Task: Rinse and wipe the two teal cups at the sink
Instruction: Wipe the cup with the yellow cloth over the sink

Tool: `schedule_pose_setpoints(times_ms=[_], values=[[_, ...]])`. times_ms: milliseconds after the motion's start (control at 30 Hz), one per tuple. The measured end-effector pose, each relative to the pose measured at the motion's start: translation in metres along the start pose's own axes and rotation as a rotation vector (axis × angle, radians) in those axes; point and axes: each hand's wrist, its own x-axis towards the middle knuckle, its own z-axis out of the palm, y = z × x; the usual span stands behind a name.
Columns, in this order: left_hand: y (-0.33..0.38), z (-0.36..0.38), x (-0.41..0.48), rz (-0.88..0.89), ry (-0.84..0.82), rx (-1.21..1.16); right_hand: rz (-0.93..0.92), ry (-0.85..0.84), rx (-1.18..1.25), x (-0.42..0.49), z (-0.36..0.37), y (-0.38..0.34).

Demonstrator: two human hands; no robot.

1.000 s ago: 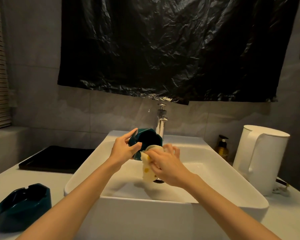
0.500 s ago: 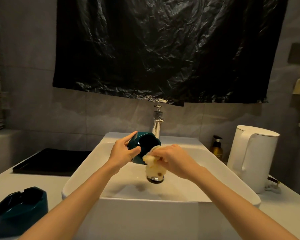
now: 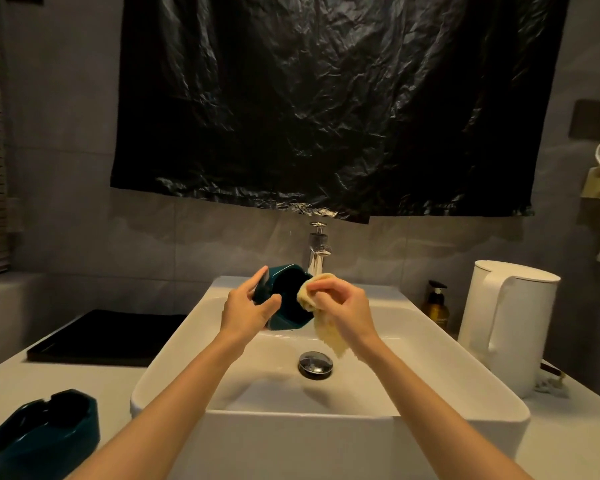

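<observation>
Over the white sink basin (image 3: 440,344) my left hand (image 3: 248,308) grips a teal cup (image 3: 288,299), tipped on its side with the dark mouth facing me. My right hand (image 3: 347,306) pinches a yellow cloth (image 3: 321,320) against the cup's right rim; the cloth's tail hangs down toward the drain (image 3: 315,364). A second teal cup (image 3: 42,434) stands upright on the counter at the lower left, apart from both hands. The chrome tap (image 3: 317,251) rises just behind the held cup; I see no water running.
A white electric kettle (image 3: 506,323) stands right of the basin, with a small amber pump bottle (image 3: 437,304) behind it. A black tray (image 3: 108,336) lies on the counter to the left. Black plastic sheeting (image 3: 326,98) hangs on the wall above the tap.
My right hand has lifted the cloth from low beside the cup up to its right rim. The cup's mouth has turned more toward me, and the view has shifted slightly.
</observation>
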Motion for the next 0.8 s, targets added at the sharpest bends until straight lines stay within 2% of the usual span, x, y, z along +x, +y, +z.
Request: schedule_pose_setpoints(times_ms=[133, 300, 433, 533, 667, 800], values=[[0.001, 0.000, -0.001, 0.027, 0.013, 0.035, -0.085, 0.009, -0.343, 0.008, 0.012, 0.009], [0.001, 0.003, -0.002, 0.089, 0.001, 0.097, -0.215, 0.319, -0.733, 0.006, 0.019, 0.010], [0.002, 0.005, -0.005, 0.141, 0.016, 0.179, -0.157, 0.371, -0.939, 0.003, 0.016, 0.010], [0.002, 0.004, -0.007, 0.162, 0.037, 0.204, 0.043, 0.230, -1.047, 0.004, 0.015, 0.008], [0.001, 0.003, -0.008, 0.172, 0.021, 0.262, 0.316, 0.038, -0.890, 0.004, 0.018, 0.011], [-0.002, 0.005, -0.008, 0.187, -0.024, 0.320, 0.499, -0.154, -0.338, 0.005, 0.019, 0.015]])
